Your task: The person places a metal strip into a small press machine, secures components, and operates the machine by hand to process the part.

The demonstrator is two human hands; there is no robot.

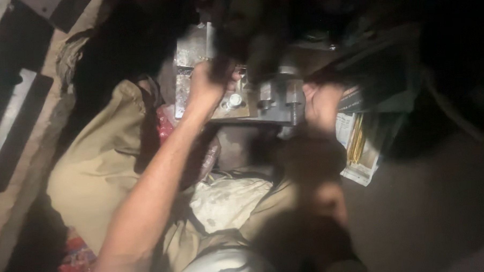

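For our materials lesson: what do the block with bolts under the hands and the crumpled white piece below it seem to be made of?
The block with bolts looks like bare grey metal: dull sheen, threaded studs, a shiny round bolt head. The crumpled white piece seems to be cloth, soft-folded and matt, though blur leaves that open. The left hand rests on the block.

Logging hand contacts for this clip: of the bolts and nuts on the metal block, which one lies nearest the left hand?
The shiny round nut, just below the left hand. The upright bolts stand further right, nearer the right hand.
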